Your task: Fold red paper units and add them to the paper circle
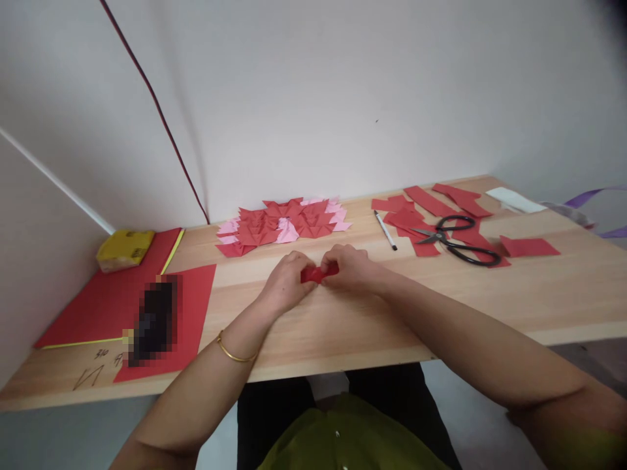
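Note:
Between my two hands is a small piece of red paper (317, 275), mostly covered by my fingers, just above or on the wooden table. My left hand (289, 281) pinches its left side, with thumb and fingertips curled in. From the right, my right hand (350, 266) grips the other side in the same way, the fingertips of both hands close together. Whether the paper is folded is hard to make out. Beyond my hands lies a heap of folded red and pink paper pieces (279, 225) against the wall.
On the right, black-handled scissors (443, 238) lie over red paper scraps (426, 201), with a white pen (385, 230) beside them. Red sheets (196, 294), a blurred dark object (154, 320) and a yellow packet (126, 248) occupy the left. A white paper (514, 199) sits far right.

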Available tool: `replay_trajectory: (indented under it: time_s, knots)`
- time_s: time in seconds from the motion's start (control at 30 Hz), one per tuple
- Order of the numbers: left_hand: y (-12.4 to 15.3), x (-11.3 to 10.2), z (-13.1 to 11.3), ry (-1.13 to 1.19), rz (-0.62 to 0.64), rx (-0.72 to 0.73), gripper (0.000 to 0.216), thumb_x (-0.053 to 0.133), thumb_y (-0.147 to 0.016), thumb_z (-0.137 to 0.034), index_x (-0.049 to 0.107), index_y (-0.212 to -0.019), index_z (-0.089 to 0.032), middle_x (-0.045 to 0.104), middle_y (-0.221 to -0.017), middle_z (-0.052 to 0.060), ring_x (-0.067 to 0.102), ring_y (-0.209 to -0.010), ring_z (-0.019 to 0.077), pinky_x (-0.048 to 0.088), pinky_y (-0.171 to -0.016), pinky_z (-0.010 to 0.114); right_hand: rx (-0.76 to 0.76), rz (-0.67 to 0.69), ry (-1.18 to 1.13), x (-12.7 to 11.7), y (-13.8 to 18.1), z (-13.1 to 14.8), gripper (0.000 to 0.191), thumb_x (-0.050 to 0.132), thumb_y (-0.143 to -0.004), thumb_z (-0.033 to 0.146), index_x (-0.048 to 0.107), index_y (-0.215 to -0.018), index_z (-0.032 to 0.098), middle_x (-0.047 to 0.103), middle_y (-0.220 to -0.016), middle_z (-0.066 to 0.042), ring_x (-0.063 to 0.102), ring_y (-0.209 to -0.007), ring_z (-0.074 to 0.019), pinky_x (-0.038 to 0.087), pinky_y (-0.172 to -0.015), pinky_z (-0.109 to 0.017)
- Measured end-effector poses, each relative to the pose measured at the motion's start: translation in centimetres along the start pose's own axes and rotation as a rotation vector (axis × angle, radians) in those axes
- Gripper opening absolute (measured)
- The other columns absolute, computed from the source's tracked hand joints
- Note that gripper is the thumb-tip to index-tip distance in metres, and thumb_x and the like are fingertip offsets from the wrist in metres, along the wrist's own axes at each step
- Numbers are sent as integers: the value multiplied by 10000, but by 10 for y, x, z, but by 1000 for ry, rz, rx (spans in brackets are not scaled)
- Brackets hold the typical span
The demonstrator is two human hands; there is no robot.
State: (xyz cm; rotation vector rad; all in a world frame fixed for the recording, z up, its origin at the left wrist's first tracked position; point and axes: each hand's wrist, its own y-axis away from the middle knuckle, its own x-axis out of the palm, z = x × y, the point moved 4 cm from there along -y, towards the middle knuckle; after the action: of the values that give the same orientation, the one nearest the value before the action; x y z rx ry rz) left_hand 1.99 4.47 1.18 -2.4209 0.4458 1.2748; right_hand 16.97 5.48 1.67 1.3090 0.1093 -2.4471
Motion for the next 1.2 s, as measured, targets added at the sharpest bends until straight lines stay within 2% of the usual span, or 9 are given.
replay_trajectory:
  time_s: [0.13, 0.27, 0.47, 0.63, 0.73, 0.87, 1.0, 1.1, 1.2]
  knots:
    - [1, -1, -1, 9, -30, -44, 332, 658, -670, -186, 579, -993, -198, 611, -942, 31, 561, -817, 160, 462, -738, 297, -40, -34, -31, -1, 2, 6, 74, 606, -690, 280, 585, -713, 213, 641, -782, -1, 558, -817, -183, 325, -740, -308]
    - [2, 1, 1, 24, -6, -71, 281, 643, -677, -156, 581, -946, -208, 594, -823, 0, 544, -728, 140, 448, -672, 273, -46, -72, -36, -1, 2, 4, 106, 593, -685, 255, 553, -773, 213, 637, -734, 20, 555, -736, -158, 316, -739, -303]
    - [1, -3, 6, -4, -118, -103, 344, 696, -647, -194, 593, -973, -161, 553, -942, 47, 543, -818, 154, 465, -740, 288, 21, -67, -3, 2, -2, -7, 164, 604, -701, 359, 575, -781, 218, 647, -758, -2, 563, -739, -181, 314, -721, -317]
    - [-1, 0, 7, 19, -74, -120, 210, 668, -668, -201, 645, -875, -171, 537, -895, 39, 538, -799, 151, 470, -723, 282, 26, -64, 34, 3, -4, -6, 182, 624, -689, 371, 608, -787, 218, 646, -876, -35, 564, -782, -194, 321, -717, -320]
    - [-1, 2, 9, 33, -88, -119, 190, 666, -656, -181, 656, -846, -180, 531, -881, 32, 535, -782, 145, 465, -706, 273, 19, -74, -32, 3, -4, -6, 139, 630, -682, 321, 594, -757, 210, 647, -865, -22, 562, -757, -167, 331, -708, -298]
    - [-1, 3, 6, 16, -89, -76, 97, 619, -684, -146, 638, -771, -184, 534, -826, 19, 529, -753, 135, 449, -684, 262, -42, -71, -86, 3, -3, -5, 88, 602, -703, 281, 568, -706, 200, 640, -774, 7, 544, -698, -137, 332, -675, -264]
    - [-1, 0, -1, -142, -146, 24, 91, 537, -739, -120, 591, -691, -176, 550, -764, 31, 514, -770, 157, 428, -697, 285, -132, -117, -60, 1, -1, -2, 86, 561, -741, 283, 561, -714, 202, 615, -710, 18, 526, -673, -134, 329, -653, -251]
    - [-1, -2, -5, -278, -199, 111, 121, 501, -785, -142, 605, -734, -177, 571, -794, 53, 510, -798, 175, 421, -726, 311, -204, -154, 4, 1, 0, 0, 66, 546, -748, 247, 592, -762, 202, 608, -761, 0, 529, -701, -141, 336, -654, -245]
    - [0, 0, -5, -353, -162, 156, 148, 483, -803, -145, 624, -776, -183, 587, -838, 63, 519, -824, 179, 423, -737, 312, -260, -148, 60, 2, -1, 1, 106, 531, -754, 215, 631, -785, 199, 600, -842, -22, 538, -718, -137, 346, -662, -239]
